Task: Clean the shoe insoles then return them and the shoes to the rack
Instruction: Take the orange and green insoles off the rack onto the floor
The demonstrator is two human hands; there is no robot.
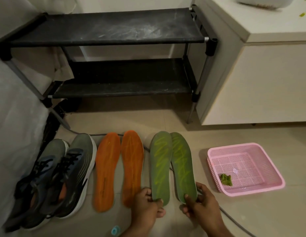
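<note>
Black two-shelf rack [104,29] against the wall, both shelves bare and dusty. White cabinet [261,79] to its right. On the floor tiles, a pair of grey shoes [63,177] far left, then two orange insoles [118,166] side by side, then two green insoles [172,165]. Pink basket [246,168] right of those, holding a green rag [226,179]. Left hand [147,204] pinching the heel of one green insole; right hand [198,202] pinching the heel of the other.

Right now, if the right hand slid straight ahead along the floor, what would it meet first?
The right hand points up along the green insole it pinches; beyond that, probably bare floor before the white cabinet.
</note>
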